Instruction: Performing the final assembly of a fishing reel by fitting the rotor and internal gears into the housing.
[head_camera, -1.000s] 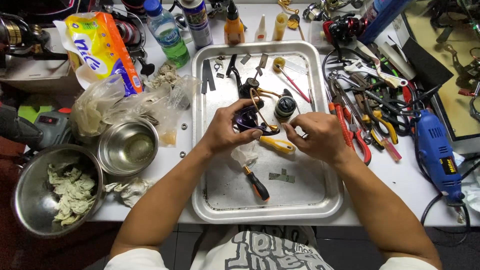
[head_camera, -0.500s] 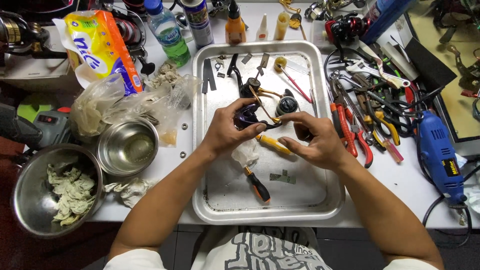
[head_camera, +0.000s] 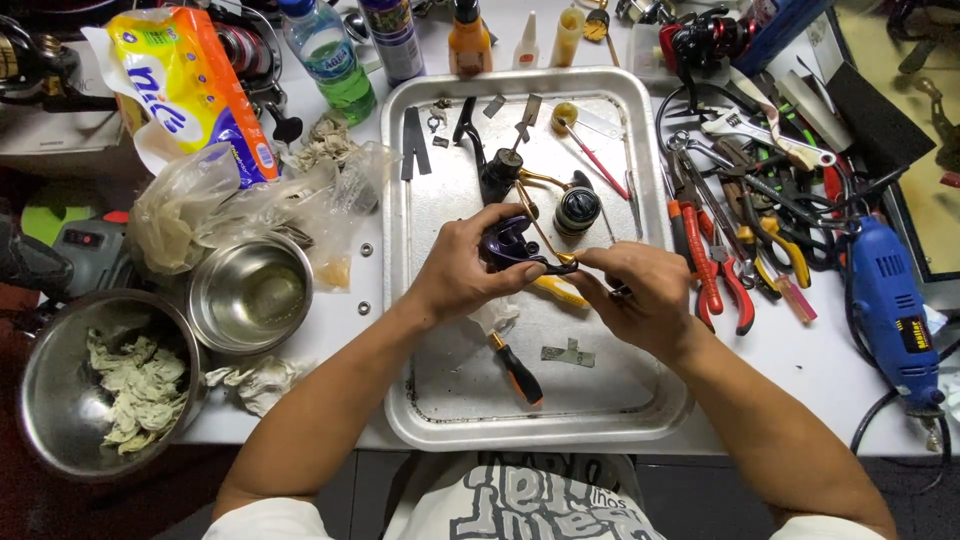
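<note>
Left hand (head_camera: 462, 268): we curl it palm down, fingers (head_camera: 510, 225) bent and closed in a grasp, thumb underneath.
Right hand (head_camera: 640, 300): we hold it just beside the left, fingers pinched together at the tips, pointing left.
Forearms: we keep both bare, angled inward from the lower corners, wrists near each other.

— What's left of the tray (head_camera: 400, 300)?
— Two steel bowls (head_camera: 248, 295), one holding rags (head_camera: 128, 385).
— And right?
— Pliers (head_camera: 705, 275), a blue drill (head_camera: 893, 310) on the worktop (head_camera: 800, 380).
</note>
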